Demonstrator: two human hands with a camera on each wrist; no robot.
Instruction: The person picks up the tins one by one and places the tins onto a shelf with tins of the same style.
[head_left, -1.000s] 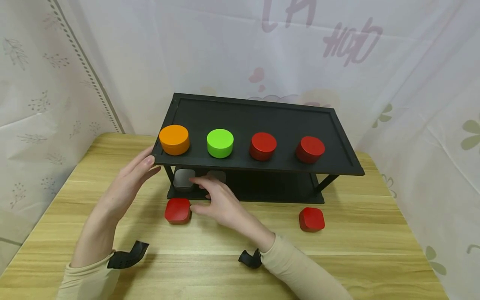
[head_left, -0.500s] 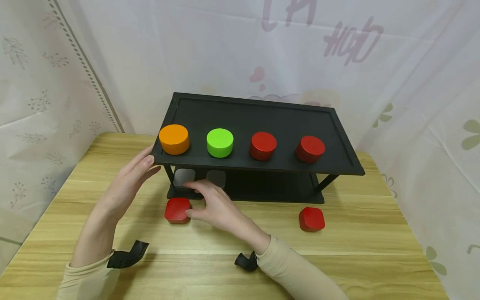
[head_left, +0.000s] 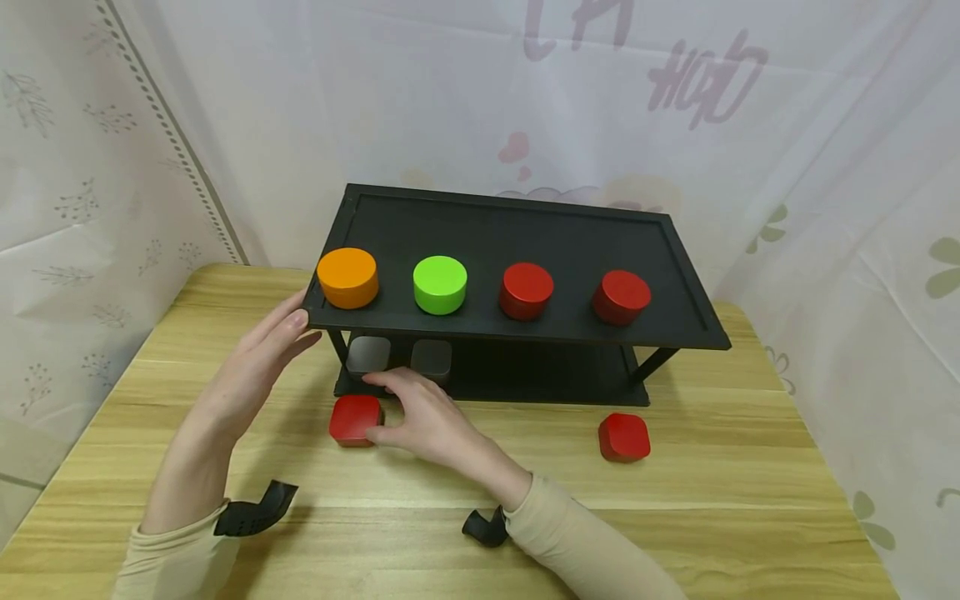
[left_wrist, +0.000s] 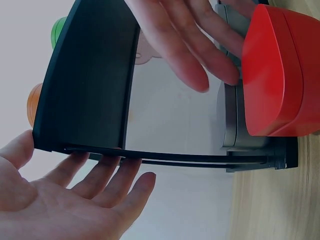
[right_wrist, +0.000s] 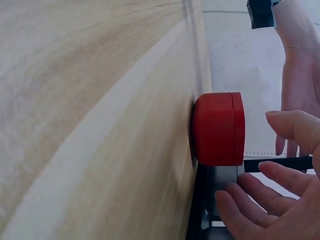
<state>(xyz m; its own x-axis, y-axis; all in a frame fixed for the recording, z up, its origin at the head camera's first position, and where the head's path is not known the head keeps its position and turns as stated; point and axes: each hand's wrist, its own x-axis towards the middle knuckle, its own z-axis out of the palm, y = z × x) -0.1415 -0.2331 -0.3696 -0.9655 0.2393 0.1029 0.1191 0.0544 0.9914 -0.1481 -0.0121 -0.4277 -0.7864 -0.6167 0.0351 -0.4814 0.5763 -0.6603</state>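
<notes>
My left hand (head_left: 258, 358) holds the left front corner of a black two-tier rack (head_left: 510, 233), its thumb at the upper shelf's edge and its fingers along the side and below. My right hand (head_left: 431, 417) is at a red rounded-square tin (head_left: 355, 420) on the table, in front of the rack's left end. Its thumb and fingers are spread, and the right wrist view shows the fingers apart from the red tin (right_wrist: 217, 129). Two grey rounded-square tins, one at the left (head_left: 368, 357) and one beside it (head_left: 431, 360), sit on the lower shelf.
Along the upper shelf stand round tins: orange (head_left: 348, 277), green (head_left: 440, 285), red (head_left: 527, 291) and another red (head_left: 621, 297). A second red square tin (head_left: 624, 437) lies on the wooden table (head_left: 720, 517) at the right. A printed cloth (head_left: 450, 92) hangs behind.
My right hand has drawn back from the lower shelf toward the person and slightly left, nearer the red square tin. The left hand stays on the rack.
</notes>
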